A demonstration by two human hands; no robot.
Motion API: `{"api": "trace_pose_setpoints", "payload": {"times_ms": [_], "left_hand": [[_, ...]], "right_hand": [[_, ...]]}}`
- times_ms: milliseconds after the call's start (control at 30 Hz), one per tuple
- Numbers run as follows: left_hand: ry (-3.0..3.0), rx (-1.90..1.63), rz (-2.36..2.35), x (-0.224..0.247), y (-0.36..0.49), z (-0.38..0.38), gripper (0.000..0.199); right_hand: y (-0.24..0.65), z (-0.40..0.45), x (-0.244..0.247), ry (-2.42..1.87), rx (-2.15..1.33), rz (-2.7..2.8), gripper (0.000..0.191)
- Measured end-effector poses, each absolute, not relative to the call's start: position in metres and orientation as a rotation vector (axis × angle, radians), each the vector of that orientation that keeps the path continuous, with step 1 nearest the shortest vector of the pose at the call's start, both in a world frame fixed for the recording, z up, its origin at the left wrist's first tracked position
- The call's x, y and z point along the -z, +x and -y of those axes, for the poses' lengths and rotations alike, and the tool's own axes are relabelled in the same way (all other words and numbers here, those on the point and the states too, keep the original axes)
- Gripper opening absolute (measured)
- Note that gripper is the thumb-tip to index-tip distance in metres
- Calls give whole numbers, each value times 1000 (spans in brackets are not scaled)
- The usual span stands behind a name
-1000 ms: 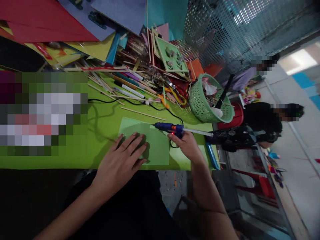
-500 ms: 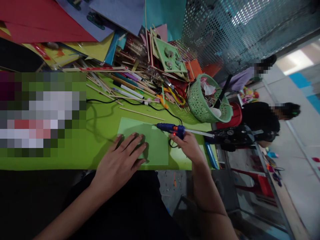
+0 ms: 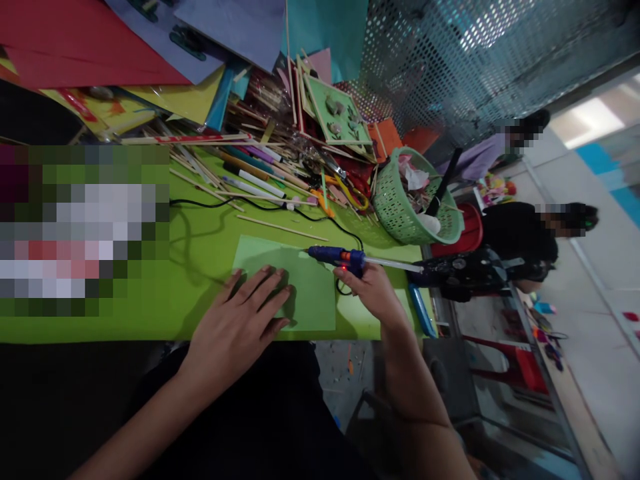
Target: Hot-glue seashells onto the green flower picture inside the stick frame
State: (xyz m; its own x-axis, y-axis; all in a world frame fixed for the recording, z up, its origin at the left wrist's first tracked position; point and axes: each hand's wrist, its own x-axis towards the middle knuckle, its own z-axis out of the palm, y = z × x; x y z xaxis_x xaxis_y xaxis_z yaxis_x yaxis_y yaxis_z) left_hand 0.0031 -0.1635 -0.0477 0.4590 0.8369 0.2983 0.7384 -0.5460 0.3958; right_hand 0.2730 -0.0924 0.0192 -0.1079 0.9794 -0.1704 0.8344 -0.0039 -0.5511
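A sheet of light green paper [image 3: 315, 300] lies on the green tabletop near its front edge. My left hand [image 3: 250, 307] rests flat on the left part of the sheet, fingers spread. In my right hand [image 3: 373, 287] is a blue hot glue gun [image 3: 330, 255], its red light lit and a clear glue stick [image 3: 393, 265] poking out of the back. The nozzle points left, at the sheet's far edge; whether it touches the paper I cannot tell. A thin wooden stick [image 3: 283, 228] lies just beyond the sheet.
Behind the sheet runs a black cord [image 3: 200, 202], with pens, sticks and scissors [image 3: 353, 193] heaped beyond. A green basket [image 3: 400, 200] stands at the right rear, a blue cutter [image 3: 421, 310] near the right edge. Two people [image 3: 520, 240] are off to the right.
The glue gun's nozzle has shifted slightly left along the sheet's far edge. My left hand stays flat on the paper. The whole view has drifted a little.
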Motion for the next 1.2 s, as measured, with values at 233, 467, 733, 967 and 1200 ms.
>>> {"api": "trace_pose_setpoints", "payload": {"times_ms": [233,467,733,967,1200], "left_hand": [[2479,-687,-1366,47,3,163,40],[2499,-688,-1365,48,3,163,40],[2493,-661,-1361,44,3,163,40],[2474,-691,-1361,45,3,164,39],[2475,-635,-1368,43,1,163,41]], "right_hand": [[280,96,-19,-1912,-771,1968,44],[273,94,-18,-1902,-782,2001,46],[279,96,-20,-1933,-765,1970,47],[277,95,-20,-1923,-764,1996,43],[294,101,-24,-1928,-936,1787,47]]}}
